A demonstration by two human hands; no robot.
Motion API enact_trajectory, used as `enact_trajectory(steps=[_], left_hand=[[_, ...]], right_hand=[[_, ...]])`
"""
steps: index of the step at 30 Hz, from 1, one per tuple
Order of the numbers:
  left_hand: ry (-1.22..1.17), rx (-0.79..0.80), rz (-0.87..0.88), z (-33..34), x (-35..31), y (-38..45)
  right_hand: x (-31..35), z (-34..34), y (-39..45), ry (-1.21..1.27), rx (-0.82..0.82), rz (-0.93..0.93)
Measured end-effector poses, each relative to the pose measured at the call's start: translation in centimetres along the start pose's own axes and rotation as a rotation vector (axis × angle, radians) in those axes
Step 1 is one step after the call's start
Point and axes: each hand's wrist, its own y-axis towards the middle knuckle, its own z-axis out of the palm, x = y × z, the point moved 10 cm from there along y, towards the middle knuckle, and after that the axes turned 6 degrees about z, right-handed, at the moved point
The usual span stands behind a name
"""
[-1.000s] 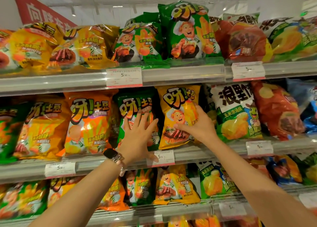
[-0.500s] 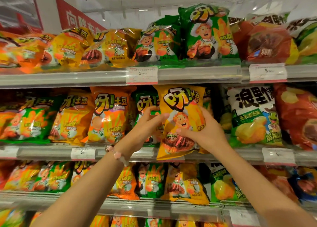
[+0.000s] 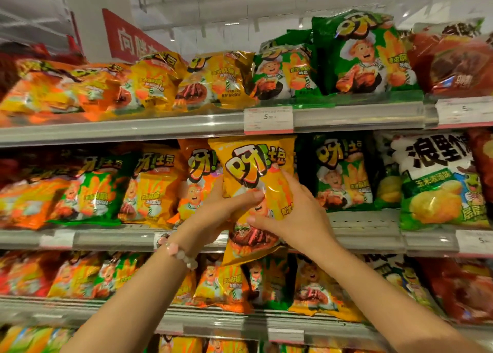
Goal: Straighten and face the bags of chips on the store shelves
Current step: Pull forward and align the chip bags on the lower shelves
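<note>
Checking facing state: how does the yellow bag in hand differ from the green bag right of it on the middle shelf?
The yellow bag is held by the left hand and right hand, tilted, hanging below the shelf edge; the green bag stands upright on the shelf, untouched. Colours differ. Both face forward and show the same logo and chef.

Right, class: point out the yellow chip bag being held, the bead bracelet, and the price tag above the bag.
yellow chip bag (image 3: 253,166), head view, on its logo.
bead bracelet (image 3: 178,252), head view, on a bead.
price tag (image 3: 268,118), head view, its printed face.
</note>
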Motion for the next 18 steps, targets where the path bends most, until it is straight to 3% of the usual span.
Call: enact_trajectory(steps=[6, 12, 18], left_hand=[[-0.039, 0.005, 0.008, -7.0, -0.1, -0.9], [-0.057, 0.031, -0.015, -13.8, -0.2, -1.9], [-0.034, 0.044, 0.003, -19.8, 0.1, -3.1]], right_hand=[[4.3, 4.9, -0.1, 0.178, 0.103, -0.005], [5.1, 6.9, 2.9, 0.336, -0.062, 0.055], [3.1, 10.7, 6.5, 0.193, -0.083, 0.174]])
